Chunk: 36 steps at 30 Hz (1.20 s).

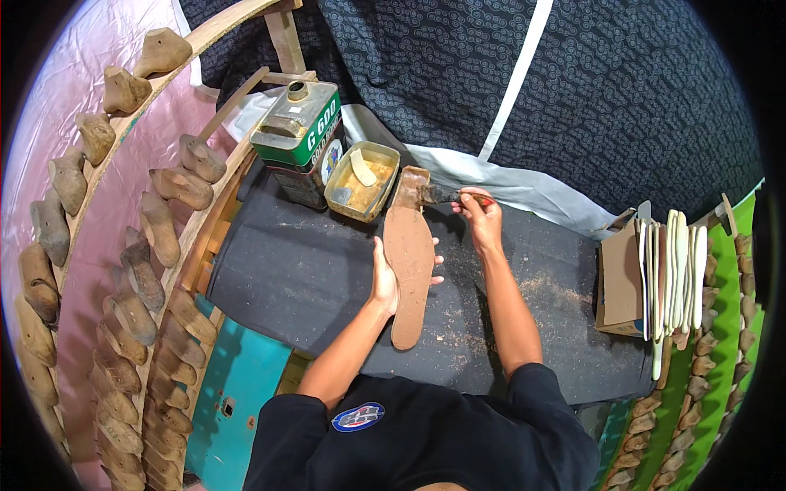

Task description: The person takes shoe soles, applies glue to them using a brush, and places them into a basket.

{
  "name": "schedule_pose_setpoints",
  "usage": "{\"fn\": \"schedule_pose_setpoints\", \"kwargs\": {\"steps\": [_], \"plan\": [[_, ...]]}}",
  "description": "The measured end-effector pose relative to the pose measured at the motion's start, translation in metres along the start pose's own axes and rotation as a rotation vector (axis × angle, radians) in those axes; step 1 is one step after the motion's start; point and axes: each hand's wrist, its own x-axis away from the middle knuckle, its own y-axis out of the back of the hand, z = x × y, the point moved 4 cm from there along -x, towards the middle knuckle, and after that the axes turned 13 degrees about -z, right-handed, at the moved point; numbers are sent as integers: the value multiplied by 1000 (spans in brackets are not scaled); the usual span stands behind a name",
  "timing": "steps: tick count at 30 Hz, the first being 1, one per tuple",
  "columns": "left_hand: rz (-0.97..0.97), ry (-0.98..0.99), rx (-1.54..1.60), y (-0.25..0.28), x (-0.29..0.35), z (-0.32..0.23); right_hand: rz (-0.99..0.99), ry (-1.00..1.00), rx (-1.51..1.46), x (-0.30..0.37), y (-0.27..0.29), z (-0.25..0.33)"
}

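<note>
My left hand (385, 274) holds a brown, insole-shaped shoe sole (409, 274) over the table, thumb along its left edge and fingertips showing past its right edge. The palm is partly hidden under it. In my right hand (481, 214) is a brush (450, 196) with a reddish handle, pinched between thumb and fingers. Its dark bristles point left, at a small brown-stained container (413, 182) just beyond the sole's far end. Whether the bristles touch the container or the sole, I cannot tell.
Left of the brown container stand an open rectangular tub (363, 182) with scraps inside and a green-and-black metal can (301, 143). Wooden shoe lasts (162, 225) line curved racks at left. At right, a cardboard box (620, 274) stands beside upright pale strips (675, 274). Crumbs litter the dark tabletop (303, 282).
</note>
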Motion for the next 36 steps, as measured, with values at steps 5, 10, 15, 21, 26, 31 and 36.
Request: {"fn": "schedule_pose_setpoints", "kwargs": {"steps": [5, 10, 15, 21, 26, 31, 36], "plan": [[90, -3, 9, -6, 3, 0, -21, 147, -42, 19, 5, 54], [79, -51, -118, -15, 0, 7, 13, 351, 15, 54, 0, 109], [53, -54, -112, -21, 0, 13, 218, 688, 380, 101, -21, 149], [59, -29, -85, -32, 5, 22, 207, 859, 519, 121, -18, 160], [34, 7, -85, -32, 12, 33, 292, 1027, 641, 129, -20, 160], [140, 53, -98, -29, 16, 36, 309, 1079, 674, 145, -19, 154], [178, 52, -72, -39, 24, 32, 299, 1079, 639, 164, -15, 153]]}}
